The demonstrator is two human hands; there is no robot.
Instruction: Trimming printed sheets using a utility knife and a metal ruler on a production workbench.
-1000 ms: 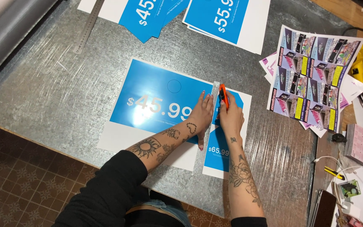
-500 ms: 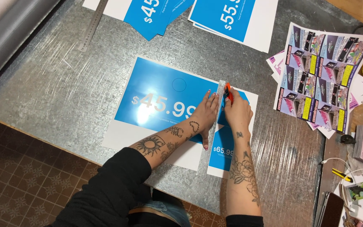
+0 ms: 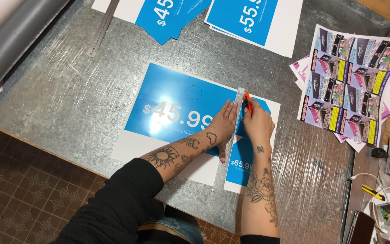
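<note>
Orange cutter (image 3: 247, 103) sat gripped in the right hand (image 3: 257, 125) at the far end of the metal ruler (image 3: 231, 149), whose long axis ran toward the person across the blue sign (image 3: 177, 108), left hand (image 3: 224, 124) fingers pressing it flat, spread.

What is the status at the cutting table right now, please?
Left hand flat, pinning metal ruler on blue price sign. Right hand grips orange knife against ruler's edge. Nothing across the cut line.

The right hand (image 3: 257, 123) hides most of the orange cutter (image 3: 247, 103); its blade cannot be seen.
</note>
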